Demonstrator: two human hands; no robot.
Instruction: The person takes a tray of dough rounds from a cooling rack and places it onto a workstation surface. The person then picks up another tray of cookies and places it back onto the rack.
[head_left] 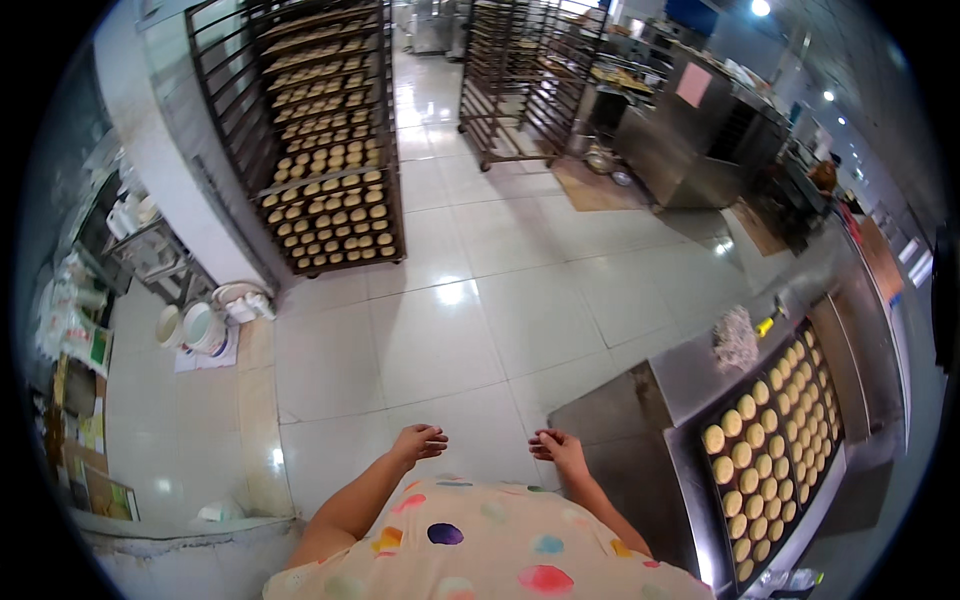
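My left hand [419, 441] and my right hand [558, 447] hang in front of my body over the white tiled floor, fingers loosely curled, holding nothing. They are a short way apart and touch no object. To my right a dark baking tray [828, 455] full of several round pale dough pieces lies on a steel table [690, 370]; my right hand is nearest to that table's left corner. Below my hands I see my light top with coloured dots.
A tall trolley rack [320, 150] loaded with trays of round pastries stands ahead on the left. Another rack [525, 80] stands further back. White buckets [205, 325] sit on the floor at left. A steel oven unit [700, 140] and a person [825, 180] are at far right.
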